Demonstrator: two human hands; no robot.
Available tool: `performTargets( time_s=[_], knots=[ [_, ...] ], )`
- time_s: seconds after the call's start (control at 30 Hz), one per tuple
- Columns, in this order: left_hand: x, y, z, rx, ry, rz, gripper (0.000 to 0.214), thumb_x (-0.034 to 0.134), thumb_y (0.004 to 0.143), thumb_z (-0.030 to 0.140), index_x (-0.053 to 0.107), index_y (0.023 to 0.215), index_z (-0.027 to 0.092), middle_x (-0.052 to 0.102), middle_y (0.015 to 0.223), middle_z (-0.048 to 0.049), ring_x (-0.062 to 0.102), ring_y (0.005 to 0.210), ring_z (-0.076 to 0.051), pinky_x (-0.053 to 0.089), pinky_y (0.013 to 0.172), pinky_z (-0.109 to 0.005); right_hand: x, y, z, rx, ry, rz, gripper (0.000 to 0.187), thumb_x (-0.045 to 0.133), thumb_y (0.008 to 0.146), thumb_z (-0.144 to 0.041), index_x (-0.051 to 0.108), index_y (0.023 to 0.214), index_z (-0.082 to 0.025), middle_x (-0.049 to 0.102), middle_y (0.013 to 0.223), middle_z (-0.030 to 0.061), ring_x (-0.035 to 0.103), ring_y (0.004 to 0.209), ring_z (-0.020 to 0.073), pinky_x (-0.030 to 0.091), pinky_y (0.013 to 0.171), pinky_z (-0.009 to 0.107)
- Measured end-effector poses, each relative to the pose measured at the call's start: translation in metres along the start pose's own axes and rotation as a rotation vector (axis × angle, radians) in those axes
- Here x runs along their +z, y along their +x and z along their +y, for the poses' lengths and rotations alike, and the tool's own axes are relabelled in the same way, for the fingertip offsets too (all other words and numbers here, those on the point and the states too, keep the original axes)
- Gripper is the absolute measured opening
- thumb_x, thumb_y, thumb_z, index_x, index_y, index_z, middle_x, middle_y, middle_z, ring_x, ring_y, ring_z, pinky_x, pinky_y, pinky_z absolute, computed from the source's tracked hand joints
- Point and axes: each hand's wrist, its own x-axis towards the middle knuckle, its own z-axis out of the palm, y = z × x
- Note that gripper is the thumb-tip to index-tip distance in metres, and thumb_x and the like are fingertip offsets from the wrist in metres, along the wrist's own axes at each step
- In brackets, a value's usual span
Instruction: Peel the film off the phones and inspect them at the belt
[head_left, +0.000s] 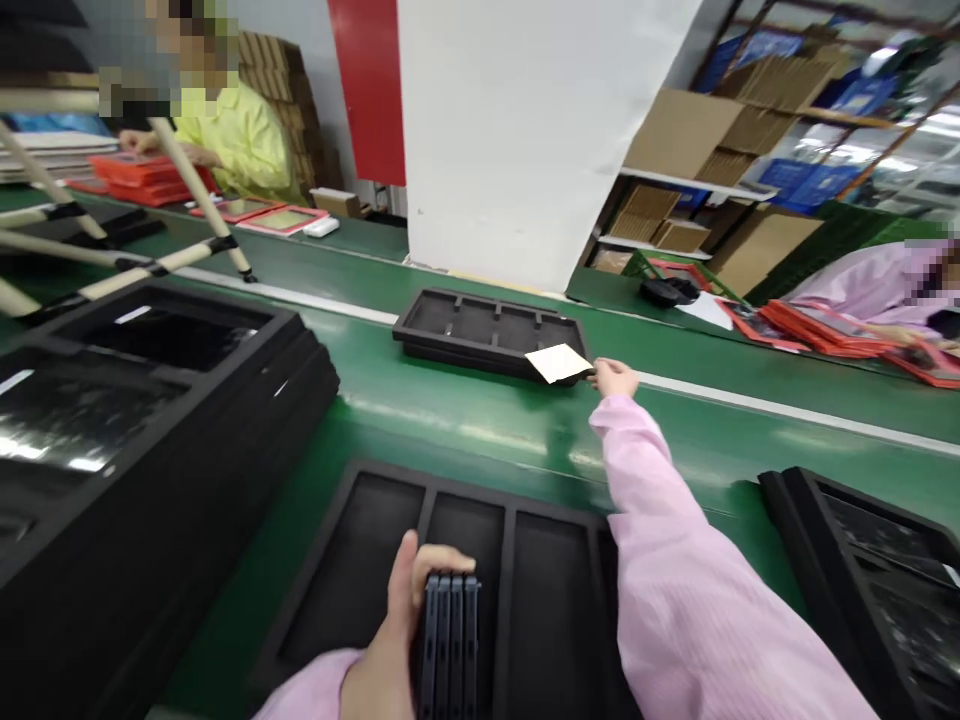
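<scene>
My left hand [405, 625] is closed around several thin dark-blue slabs that look like phones [451, 645], standing on edge side by side. They are above a black foam tray [506, 570] with long compartments, right in front of me. My right hand [616, 379] reaches far forward, its fingers pinched at the corner of a white paper card [557, 362]. The card lies over the front right corner of a smaller stack of black foam trays [480, 352]. Whether the fingertips also touch that tray corner, I cannot tell.
Stacked black trays with glossy dark panels stand at left [225, 430] and right [795, 560]. All rest on a green work surface [360, 420] crossed by a white strip. A white pillar [517, 140] rises behind. Co-workers sit at far left and far right beside red trays [142, 180].
</scene>
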Motion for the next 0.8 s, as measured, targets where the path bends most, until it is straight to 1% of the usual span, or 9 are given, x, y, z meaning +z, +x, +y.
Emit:
performTargets(
  time_s=[0.07,0.1,0.2,0.37,0.5,0.57,0.63,0.73,0.8],
  knots=[
    [0.000,0.006,0.002,0.125,-0.012,-0.088,0.109,0.082,0.062,0.059,0.022,0.152,0.045,0.058,0.115,-0.0063,0.063,0.087,-0.024,0.054,0.082,-0.044,-0.009,-0.015,-0.012,-0.045,0.043,-0.007,0.005,0.060,0.087,-0.006,0.062,0.084,-0.010,0.060,0.065,-0.0037,0.059,0.052,0.0059,0.047,0.046,0.014],
    [0.001,0.009,0.004,0.236,-0.011,-0.183,0.118,0.084,0.060,0.056,0.013,0.153,0.046,0.054,0.120,-0.0068,0.062,0.087,-0.022,0.053,0.081,-0.041,-0.013,-0.026,-0.018,-0.066,0.067,-0.024,0.007,0.058,0.084,-0.005,0.062,0.083,-0.011,0.060,0.064,-0.0034,0.061,0.053,0.0063,0.049,0.048,0.014],
    [0.002,0.015,0.014,0.435,-0.001,-0.312,0.122,0.082,0.064,0.052,0.001,0.155,0.040,0.046,0.126,-0.0089,0.059,0.094,-0.020,0.051,0.082,-0.036,-0.027,-0.076,-0.031,-0.120,0.137,-0.139,0.008,0.060,0.077,-0.008,0.065,0.082,-0.013,0.064,0.067,-0.0013,0.067,0.060,0.0089,0.055,0.054,0.015],
    [0.002,0.017,0.020,0.437,0.024,-0.338,0.122,0.081,0.065,0.051,-0.002,0.155,0.040,0.046,0.126,-0.0089,0.055,0.103,-0.023,0.048,0.089,-0.041,-0.063,-0.196,-0.042,-0.131,0.264,-0.530,0.013,0.076,0.065,-0.016,0.071,0.077,-0.017,0.069,0.070,0.0007,0.070,0.062,0.0120,0.057,0.051,0.015],
    [0.001,0.015,0.018,0.441,0.032,-0.345,0.125,0.083,0.064,0.050,-0.002,0.155,0.040,0.046,0.126,-0.0087,0.055,0.104,-0.023,0.048,0.089,-0.041,-0.089,-0.276,-0.047,-0.066,0.200,-0.817,0.010,0.081,0.072,-0.024,0.077,0.079,-0.020,0.073,0.071,0.0049,0.074,0.067,0.0183,0.059,0.049,0.018],
    [0.002,0.013,0.016,0.460,0.018,-0.350,0.129,0.086,0.060,0.051,-0.001,0.155,0.040,0.047,0.125,-0.0088,0.055,0.105,-0.024,0.048,0.088,-0.041,-0.096,-0.300,-0.050,-0.046,0.195,-0.957,0.007,0.078,0.078,-0.027,0.079,0.082,-0.021,0.074,0.074,0.0064,0.073,0.067,0.0189,0.059,0.048,0.020],
    [0.003,0.012,0.015,0.482,-0.004,-0.363,0.133,0.089,0.057,0.052,0.000,0.155,0.040,0.047,0.126,-0.0090,0.055,0.104,-0.023,0.048,0.087,-0.040,-0.101,-0.315,-0.052,-0.046,0.185,-1.029,0.006,0.074,0.082,-0.025,0.080,0.080,-0.022,0.073,0.076,0.0062,0.070,0.059,0.0155,0.056,0.043,0.017],
    [0.005,0.011,0.014,0.486,-0.020,-0.399,0.134,0.090,0.056,0.051,-0.001,0.155,0.041,0.046,0.127,-0.0087,0.056,0.103,-0.022,0.049,0.086,-0.038,-0.103,-0.330,-0.055,-0.080,0.129,-1.012,0.007,0.075,0.080,-0.019,0.080,0.080,-0.024,0.071,0.073,0.0034,0.061,0.047,0.0078,0.047,0.037,0.012],
    [0.005,0.011,0.013,0.489,-0.029,-0.412,0.136,0.091,0.055,0.050,-0.001,0.154,0.042,0.045,0.128,-0.0085,0.057,0.102,-0.022,0.049,0.086,-0.038,-0.103,-0.336,-0.056,-0.099,0.101,-0.972,0.016,0.076,0.078,-0.016,0.080,0.088,-0.028,0.071,0.071,0.0013,0.058,0.045,0.0059,0.047,0.038,0.010]
  ],
)
